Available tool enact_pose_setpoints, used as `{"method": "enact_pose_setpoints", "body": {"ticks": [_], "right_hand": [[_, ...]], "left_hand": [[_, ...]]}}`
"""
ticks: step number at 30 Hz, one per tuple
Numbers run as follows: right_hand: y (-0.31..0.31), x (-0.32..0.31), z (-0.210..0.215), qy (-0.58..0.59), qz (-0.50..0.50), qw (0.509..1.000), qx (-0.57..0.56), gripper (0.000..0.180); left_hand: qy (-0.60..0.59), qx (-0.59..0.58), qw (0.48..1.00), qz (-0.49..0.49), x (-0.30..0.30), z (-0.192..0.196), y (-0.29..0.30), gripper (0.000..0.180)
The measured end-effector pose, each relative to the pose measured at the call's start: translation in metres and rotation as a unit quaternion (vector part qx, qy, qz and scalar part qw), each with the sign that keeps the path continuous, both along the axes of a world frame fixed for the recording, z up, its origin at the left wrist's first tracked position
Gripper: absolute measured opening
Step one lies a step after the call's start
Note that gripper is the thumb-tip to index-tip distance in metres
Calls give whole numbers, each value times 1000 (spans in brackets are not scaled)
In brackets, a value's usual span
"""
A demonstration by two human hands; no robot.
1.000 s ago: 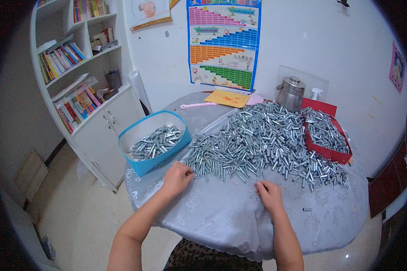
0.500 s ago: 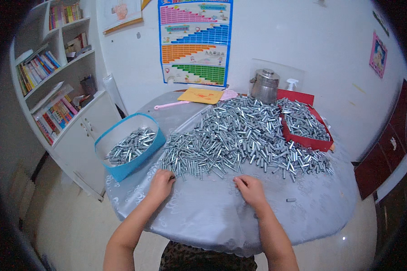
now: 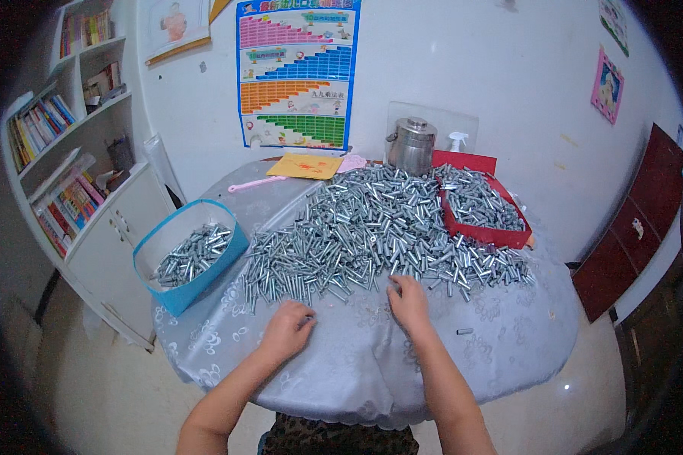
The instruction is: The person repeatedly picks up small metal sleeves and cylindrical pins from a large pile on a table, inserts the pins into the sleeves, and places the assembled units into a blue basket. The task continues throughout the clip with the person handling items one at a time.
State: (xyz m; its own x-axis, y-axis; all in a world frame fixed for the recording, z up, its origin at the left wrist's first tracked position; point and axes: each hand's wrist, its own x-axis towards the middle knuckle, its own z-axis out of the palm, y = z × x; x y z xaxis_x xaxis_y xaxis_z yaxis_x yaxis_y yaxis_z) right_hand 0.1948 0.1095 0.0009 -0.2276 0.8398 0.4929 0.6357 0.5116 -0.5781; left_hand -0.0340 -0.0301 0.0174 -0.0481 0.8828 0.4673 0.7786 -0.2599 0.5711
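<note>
A wide heap of short silvery metal tubes (image 3: pixel 341 243) spreads over the table. My left hand (image 3: pixel 287 331) is at the heap's near edge, left of centre, its fingers curled with thumb and fingertips close together; whatever lies between them is too small to name. At the front edge of the heap is my right hand (image 3: pixel 408 303), its fingers bent in a pinch beside the nearest tubes. I cannot make out what it holds. One single tube (image 3: pixel 464 331) lies apart on the cloth, right of my right hand.
A blue-rimmed box (image 3: pixel 239 246) with more tubes stands at the left. On the right, a red box (image 3: pixel 484 236) is filled with tubes. Behind the heap are a steel pot (image 3: pixel 413 145), a spray bottle (image 3: pixel 457 141), a yellow envelope (image 3: pixel 305 166) and a pink-handled swatter (image 3: pixel 256 183).
My left hand has drawn away from the heap's left edge, toward me and to the right. The right hand has moved forward to the tubes. The view has shifted somewhat.
</note>
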Motion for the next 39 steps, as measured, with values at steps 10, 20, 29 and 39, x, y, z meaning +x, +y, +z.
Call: {"method": "enact_pose_setpoints", "body": {"ticks": [10,20,29,39], "right_hand": [[46,-16,-7,-106,-44,993,18,21],[36,-13,-13,-136,-29,989,52,23],[20,-12,4,-69,-19,997,8,14],[-8,-17,-2,281,72,939,-187,28]], "left_hand": [[81,-15,991,-101,32,-15,22,16],[27,50,978,201,-33,-5,21,13],[37,5,945,326,-56,-15,44,14],[-8,-43,945,324,-61,-6,44,13]]}}
